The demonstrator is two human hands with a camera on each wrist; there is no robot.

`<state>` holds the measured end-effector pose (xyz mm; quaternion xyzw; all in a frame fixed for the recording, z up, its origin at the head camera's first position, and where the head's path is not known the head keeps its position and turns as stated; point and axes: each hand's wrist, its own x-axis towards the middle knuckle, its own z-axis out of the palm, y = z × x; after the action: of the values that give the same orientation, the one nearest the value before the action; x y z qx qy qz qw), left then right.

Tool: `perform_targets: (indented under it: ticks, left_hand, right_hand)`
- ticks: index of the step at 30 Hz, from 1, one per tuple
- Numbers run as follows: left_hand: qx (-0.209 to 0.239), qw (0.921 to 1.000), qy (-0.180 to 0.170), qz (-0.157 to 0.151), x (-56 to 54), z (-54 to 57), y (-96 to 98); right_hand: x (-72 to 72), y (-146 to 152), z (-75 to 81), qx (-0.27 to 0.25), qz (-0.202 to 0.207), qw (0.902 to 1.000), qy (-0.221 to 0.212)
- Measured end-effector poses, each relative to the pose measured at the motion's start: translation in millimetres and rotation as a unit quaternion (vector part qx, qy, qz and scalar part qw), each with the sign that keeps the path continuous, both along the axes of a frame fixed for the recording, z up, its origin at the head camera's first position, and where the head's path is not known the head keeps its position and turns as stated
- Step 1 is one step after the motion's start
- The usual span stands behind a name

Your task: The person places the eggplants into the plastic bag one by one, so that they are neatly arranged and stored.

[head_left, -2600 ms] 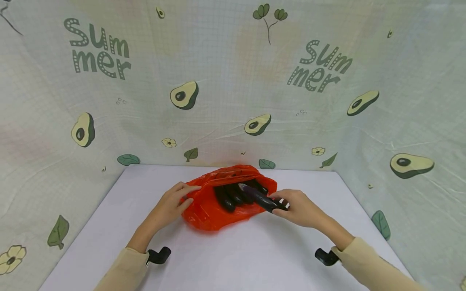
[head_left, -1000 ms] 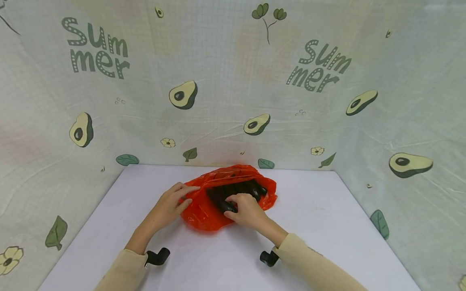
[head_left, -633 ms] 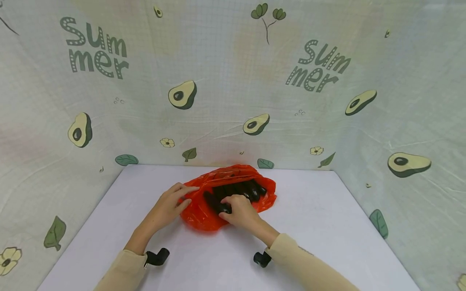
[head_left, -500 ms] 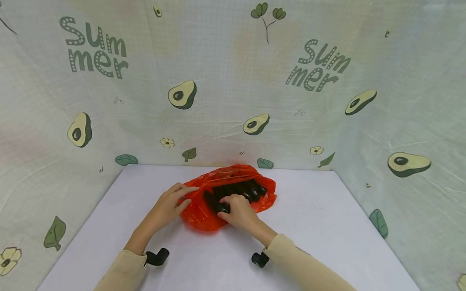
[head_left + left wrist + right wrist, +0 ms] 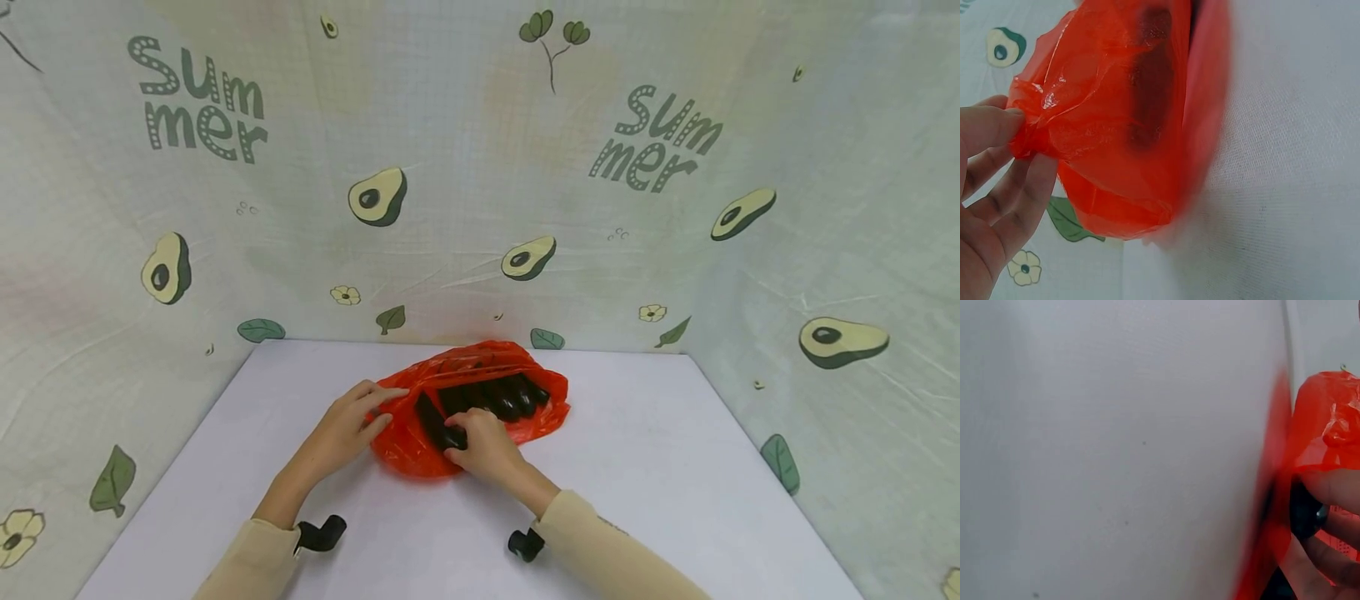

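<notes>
A red plastic bag (image 5: 412, 457) lies on its side at the middle back, its mouth facing me. Several dark eggplants (image 5: 510, 398) lie side by side in it. At the left of the mouth, one eggplant (image 5: 431, 417) slants toward me, and my right hand (image 5: 486, 446) grips its near end. The right wrist view shows thumb and fingers around that glossy eggplant end (image 5: 1304, 509). My left hand (image 5: 341, 429) holds the bag's left side; in the left wrist view its thumb and fingers (image 5: 1038, 187) pinch the gathered plastic (image 5: 1104, 100).
The bag stands on a white table (image 5: 630, 467). A cloth backdrop (image 5: 450, 283) printed with avocados and leaves rises behind and at both sides. Black wrist mounts (image 5: 322, 533) sit at both cuffs.
My right hand, first holding an eggplant at the bag's right side, has moved left into the mouth and slightly toward me with an eggplant. My left hand has stayed on the bag.
</notes>
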<state>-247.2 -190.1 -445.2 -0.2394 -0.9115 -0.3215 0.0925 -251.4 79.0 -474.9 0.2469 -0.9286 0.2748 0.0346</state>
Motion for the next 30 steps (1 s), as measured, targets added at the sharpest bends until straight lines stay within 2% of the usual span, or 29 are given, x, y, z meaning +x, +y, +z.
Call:
perform_targets:
  ticks: [11,21,27,30]
  left_hand:
    - [-0.002,1.0,-0.002,0.001,-0.8,-0.7,0.7]
    - [0.002,1.0,0.007,-0.003,-1.5,-0.9,0.1]
    - [0.007,0.9995,0.029,-0.009,-2.3,-2.8,-0.4]
    - [0.008,0.9996,0.024,-0.011,-3.0,-2.8,0.4]
  right_hand:
    - [-3.7,-7,-3.4,-0.002,-0.011,0.9999,0.014]
    - [-10.7,-19,1.6,0.032,-0.018,0.9981,0.05]
    - [-14.4,-22,2.7,0.036,-0.019,0.9984,0.038]
    - [-15.1,-20,3.9,0.039,-0.017,0.9985,0.033]
